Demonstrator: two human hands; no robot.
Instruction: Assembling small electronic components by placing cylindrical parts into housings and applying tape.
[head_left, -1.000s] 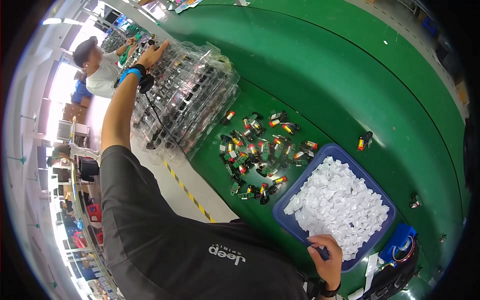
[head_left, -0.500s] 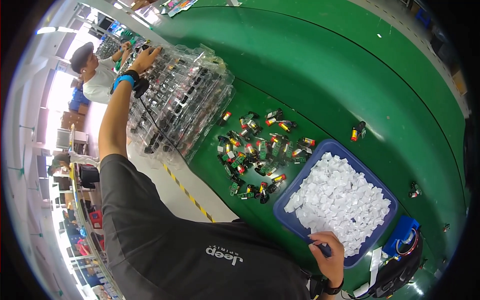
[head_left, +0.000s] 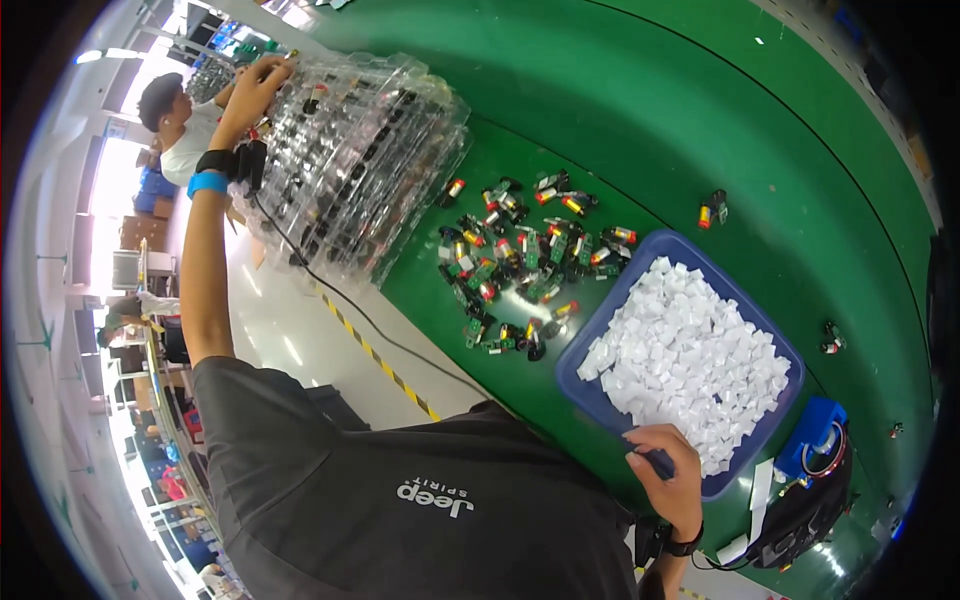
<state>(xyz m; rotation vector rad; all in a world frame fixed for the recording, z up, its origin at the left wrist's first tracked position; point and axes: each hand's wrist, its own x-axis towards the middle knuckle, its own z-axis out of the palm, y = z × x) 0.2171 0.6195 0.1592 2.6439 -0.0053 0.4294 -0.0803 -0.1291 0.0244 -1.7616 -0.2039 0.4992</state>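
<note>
My left hand (head_left: 258,88), on an outstretched arm, reaches over the far left corner of a stack of clear plastic trays (head_left: 365,150). Its thumb and fingers are pinched at the stack's edge; a small thing shows at the tips, too small to name. Dark small parts fill the tray pockets. At the near edge of a blue plastic bin (head_left: 585,385), my right hand (head_left: 672,478) has thumb and fingers curved and apart, with a dark blue strip like the rim between them. White paper-like pieces (head_left: 690,360) fill that bin.
Several small green circuit boards with red-yellow cylinders (head_left: 535,250) lie loose on the green table (head_left: 600,120); a few lie farther right. A blue device (head_left: 812,440) with wires and a black bag (head_left: 805,515) stand beside the bin. Another person (head_left: 180,125) works beyond the trays. A cable (head_left: 345,300) trails from my left wrist.
My left hand has shifted up and left along the top of the trays, with the fingers drawn together. My right hand stays by the bin's edge. The whole view has shifted slightly.
</note>
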